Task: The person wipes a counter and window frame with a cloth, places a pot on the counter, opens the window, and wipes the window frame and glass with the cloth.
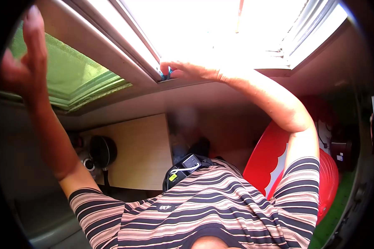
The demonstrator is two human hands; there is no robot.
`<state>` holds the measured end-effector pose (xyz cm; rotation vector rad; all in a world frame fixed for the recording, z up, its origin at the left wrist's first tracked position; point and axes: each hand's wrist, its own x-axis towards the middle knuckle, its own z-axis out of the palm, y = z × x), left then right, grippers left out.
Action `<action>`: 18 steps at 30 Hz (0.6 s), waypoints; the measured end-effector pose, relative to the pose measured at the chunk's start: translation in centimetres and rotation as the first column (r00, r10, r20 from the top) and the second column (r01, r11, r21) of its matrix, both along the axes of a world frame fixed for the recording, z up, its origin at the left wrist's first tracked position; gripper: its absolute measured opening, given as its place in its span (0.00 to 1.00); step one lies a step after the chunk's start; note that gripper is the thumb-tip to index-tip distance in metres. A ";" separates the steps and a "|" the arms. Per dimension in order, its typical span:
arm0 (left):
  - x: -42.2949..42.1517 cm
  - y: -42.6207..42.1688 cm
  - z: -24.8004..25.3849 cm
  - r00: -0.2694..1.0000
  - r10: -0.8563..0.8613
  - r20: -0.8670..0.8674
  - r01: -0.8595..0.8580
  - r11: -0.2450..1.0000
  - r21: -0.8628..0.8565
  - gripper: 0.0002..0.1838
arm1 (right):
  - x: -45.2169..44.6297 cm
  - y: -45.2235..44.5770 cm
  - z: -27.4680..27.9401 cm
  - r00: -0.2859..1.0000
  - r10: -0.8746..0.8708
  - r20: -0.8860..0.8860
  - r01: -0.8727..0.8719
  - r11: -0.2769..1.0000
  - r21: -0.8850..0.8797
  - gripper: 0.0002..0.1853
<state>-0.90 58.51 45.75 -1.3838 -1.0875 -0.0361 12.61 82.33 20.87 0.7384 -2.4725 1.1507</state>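
Note:
My right hand point(191, 69) is at the lower corner of the bright window, its fingers bent down against the frame point(141, 74). Between its fingertips and the frame shows a small crumpled blue thing point(166, 74), perhaps a cloth; most of it is hidden. My left hand point(29, 68) is raised at the far left, in front of the window section with green mesh point(70, 56). One finger or the thumb points up and the others are spread and a little blurred; nothing shows in that hand.
Below the window stands a light wooden table point(141, 149), with a dark pan point(103, 150) at its left. A red and white object point(259, 153) is at the right, by a dark box point(341, 153). A pouch with a device and white cable point(189, 166) hangs at my waist.

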 end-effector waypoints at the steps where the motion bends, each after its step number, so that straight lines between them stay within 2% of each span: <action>1: 1.2 0.4 1.9 0.999 0.010 -0.047 -0.016 0.992 -0.125 0.29 | 0.7 -0.6 0.5 0.949 -0.001 0.314 0.084 0.964 -0.251 0.02; 2: 0.7 1.7 3.0 0.994 -0.064 -0.088 0.050 0.987 -0.155 0.30 | 1.0 -1.0 0.6 0.883 0.083 0.461 0.136 0.896 -0.422 0.02; 3: 0.2 3.0 4.0 0.982 -0.136 -0.129 0.111 0.976 -0.188 0.30 | 1.3 -1.3 0.8 0.800 0.184 0.571 0.241 0.773 -0.586 0.03; 4: -1.4 3.9 5.2 0.980 -0.124 -0.154 0.109 0.989 -0.099 0.32 | 1.6 -1.7 0.9 0.720 0.274 0.638 0.377 0.617 -0.691 0.04; 5: -3.3 4.7 6.5 0.977 -0.112 -0.179 0.112 0.994 -0.009 0.34 | 1.3 -1.6 0.6 0.815 -0.019 0.580 0.311 0.858 -0.409 0.04; 6: -5.3 5.6 7.8 0.974 -0.099 -0.204 0.118 0.990 0.083 0.36 | 0.6 -1.2 -0.2 0.883 -0.265 0.388 0.305 0.951 -0.043 0.05; 7: -6.8 6.3 9.2 0.970 -0.082 -0.228 0.124 0.977 0.174 0.38 | 0.7 -1.0 -0.2 0.913 -0.262 0.312 0.289 0.956 -0.043 0.06; 9: -6.7 7.9 10.9 0.930 -0.165 -0.329 0.233 0.956 0.179 0.43 | 1.0 -0.9 0.4 0.954 -0.256 0.153 0.264 0.964 -0.033 0.08; 10: -6.6 8.7 11.6 0.903 -0.201 -0.380 0.285 0.941 0.179 0.46 | 1.3 -1.0 0.5 0.925 -0.317 0.209 0.319 0.948 0.027 0.08; 11: -5.8 8.4 12.1 0.917 -0.120 -0.380 0.182 0.974 0.132 0.41 | 1.7 -1.4 1.4 0.889 -0.376 0.261 0.364 0.927 0.093 0.09; 13: -3.8 6.7 13.1 0.920 0.054 -0.388 -0.037 0.998 0.051 0.31 | 1.0 -1.4 0.0 0.920 -0.291 0.262 0.351 0.910 -0.220 0.12; 15: -1.5 4.8 13.5 0.889 0.227 -0.398 -0.261 0.965 -0.032 0.22 | 0.8 -2.4 0.8 0.917 -0.329 0.226 0.380 0.892 -0.246 0.11; 17: 1.0 4.4 11.4 0.856 0.313 -0.410 -0.369 0.928 -0.061 0.17 | 0.6 -2.7 1.9 0.904 -0.382 0.191 0.419 0.878 -0.232 0.11; 18: 3.9 6.3 7.1 0.941 0.250 -0.228 -0.249 0.968 0.032 0.10 | 0.7 -2.6 2.3 0.905 -0.382 0.187 0.418 0.879 -0.230 0.11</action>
